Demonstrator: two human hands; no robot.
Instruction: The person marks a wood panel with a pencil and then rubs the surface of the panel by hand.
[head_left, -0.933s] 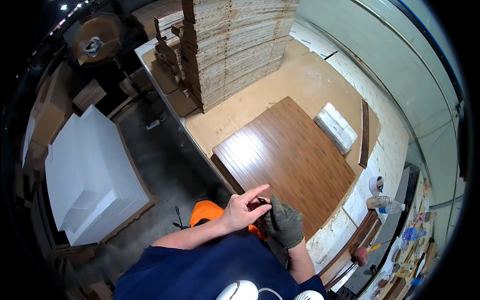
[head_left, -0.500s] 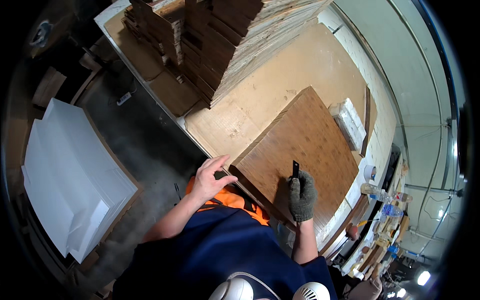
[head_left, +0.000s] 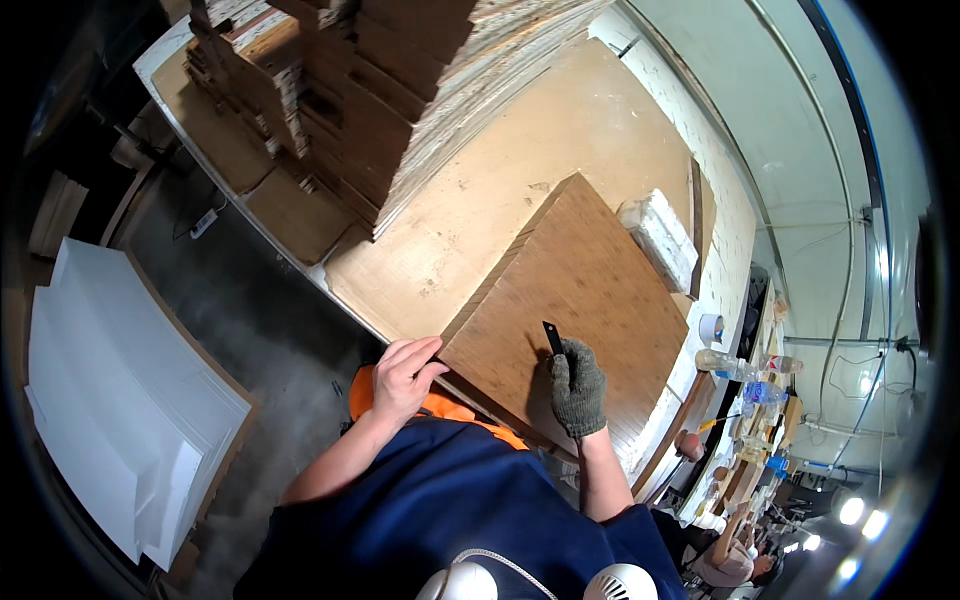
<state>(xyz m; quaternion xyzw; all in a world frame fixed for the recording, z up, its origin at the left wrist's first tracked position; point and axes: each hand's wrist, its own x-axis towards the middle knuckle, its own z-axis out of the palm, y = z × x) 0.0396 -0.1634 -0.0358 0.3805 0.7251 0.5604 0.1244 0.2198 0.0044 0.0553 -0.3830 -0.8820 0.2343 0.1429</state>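
A stack of square brown wood-grain boards [head_left: 570, 280] lies in front of me on the bench. My right hand [head_left: 579, 388], in a dark grey knit glove, is closed around a utility knife [head_left: 553, 338]. Its black blade has a slanted tip and points up and slightly left above the top board; the glove hides the handle. Bare, my left hand [head_left: 404, 380] is at the stack's left corner, fingers stretched out toward it and thumb apart. Whether the fingertips touch the boards I cannot tell.
A tall stack of dark brown boards [head_left: 390, 90] stands at the far left on the cardboard-covered bench [head_left: 470, 225]. Right of the square boards lie a white wrapped block [head_left: 659, 240], a tape roll [head_left: 711, 328] and plastic bottles [head_left: 765, 392]. White sheets [head_left: 120, 390] lie low at left.
The view has shifted, so the bench sits further left in it. My left hand has come closer to the boards' corner. The knife now tilts more to the left.
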